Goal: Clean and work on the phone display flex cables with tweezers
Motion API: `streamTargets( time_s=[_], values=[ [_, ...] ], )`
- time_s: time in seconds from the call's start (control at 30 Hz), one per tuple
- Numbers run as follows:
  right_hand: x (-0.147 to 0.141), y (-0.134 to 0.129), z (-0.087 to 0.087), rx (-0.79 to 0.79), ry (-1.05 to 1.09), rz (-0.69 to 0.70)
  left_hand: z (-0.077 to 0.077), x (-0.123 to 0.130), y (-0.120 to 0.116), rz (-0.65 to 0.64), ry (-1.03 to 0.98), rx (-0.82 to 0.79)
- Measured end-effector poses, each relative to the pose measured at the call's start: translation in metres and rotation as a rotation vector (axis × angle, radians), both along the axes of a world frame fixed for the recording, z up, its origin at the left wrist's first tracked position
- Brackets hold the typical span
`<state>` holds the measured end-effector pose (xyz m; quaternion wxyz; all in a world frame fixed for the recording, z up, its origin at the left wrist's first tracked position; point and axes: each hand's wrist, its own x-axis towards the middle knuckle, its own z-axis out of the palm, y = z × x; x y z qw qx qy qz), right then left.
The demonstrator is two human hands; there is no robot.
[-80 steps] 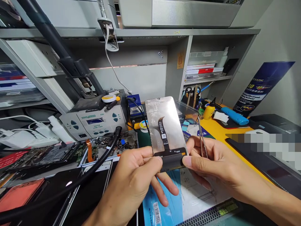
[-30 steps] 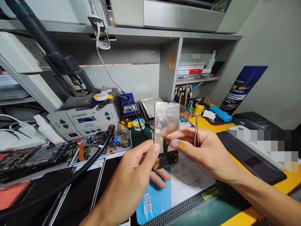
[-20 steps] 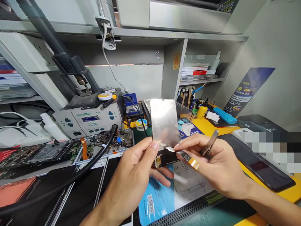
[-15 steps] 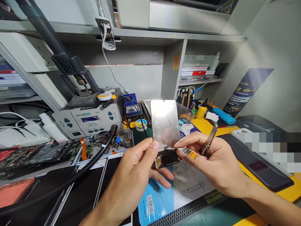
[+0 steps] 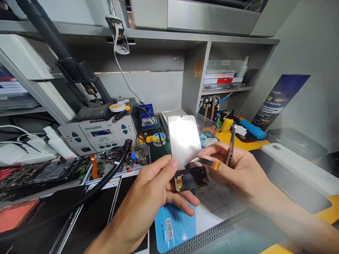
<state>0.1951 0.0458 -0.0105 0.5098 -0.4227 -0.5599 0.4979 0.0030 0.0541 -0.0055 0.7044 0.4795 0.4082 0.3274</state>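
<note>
My left hand (image 5: 147,192) grips the lower left edge of a phone screen (image 5: 184,139), thumb in front and fingers behind. The panel is tilted up with its shiny silver back facing me; its lower end is black with a gold contact patch at the corner. My right hand (image 5: 238,169) is closed, with metal tweezers (image 5: 231,146) sticking up between its fingers. Its thumb and forefinger also pinch a ribbon cable (image 5: 212,163) of black and orange at the panel's lower right. The cable's far end reaches the silver back.
Below the hands lies a blue and white packet (image 5: 174,225). A soldering station (image 5: 100,134) and a tray of circuit boards (image 5: 143,157) stand left, crossed by a black hose (image 5: 106,183). To the right are a phone (image 5: 291,180), a yellow bottle (image 5: 227,123) and a spray can (image 5: 278,102).
The cable has been lifted away from the panel's lower end, showing more of the black section. The tweezers have swung more upright, and the panel has tipped slightly, its back glaring brighter.
</note>
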Motion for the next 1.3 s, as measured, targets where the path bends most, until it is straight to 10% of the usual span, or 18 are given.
streamTargets(
  time_s=[1.3],
  values=[
    [0.0096,0.0087,-0.0068,-0.217,0.220,0.101,-0.0008,-0.0013,0.0010,0.038,-0.039,0.011]
  ],
)
